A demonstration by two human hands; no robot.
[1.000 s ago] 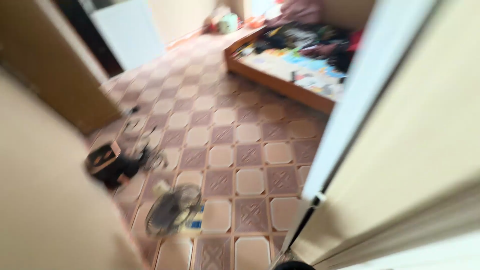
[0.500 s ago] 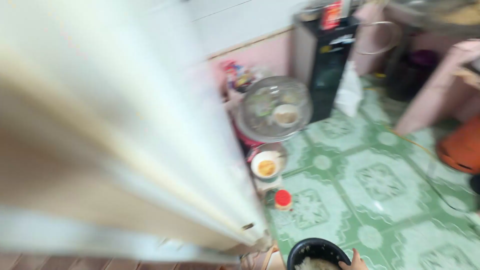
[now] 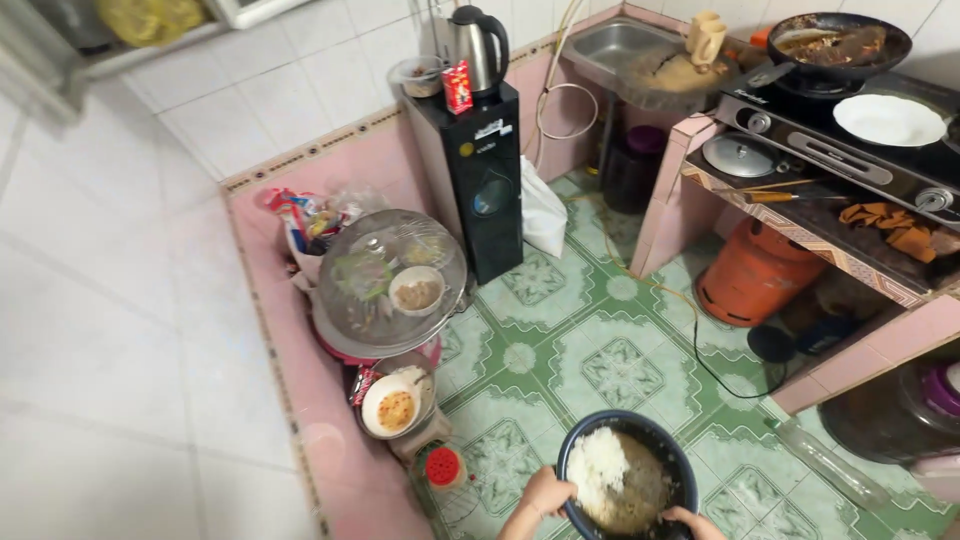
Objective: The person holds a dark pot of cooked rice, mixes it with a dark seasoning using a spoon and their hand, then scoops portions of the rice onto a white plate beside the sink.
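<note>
A dark round pot (image 3: pixel 660 445) with white rice and murky water in it is at the bottom of the head view. My left hand (image 3: pixel 545 494) grips its left rim. My right hand (image 3: pixel 690 521) holds its near right rim and is partly cut off by the frame edge. The pot hangs above a green patterned tile floor (image 3: pixel 590 330).
A mesh food cover (image 3: pixel 390 275) over dishes sits by the pink wall base, with a bowl (image 3: pixel 392 405) and a red-capped jar (image 3: pixel 443 467) near it. A black dispenser (image 3: pixel 478 175) carries a kettle (image 3: pixel 478 45). An orange gas cylinder (image 3: pixel 752 275) stands under the stove counter (image 3: pixel 850 140).
The view has swung from a brown-tiled room past a door into the kitchen. The pot and both my hands have come fully into view.
</note>
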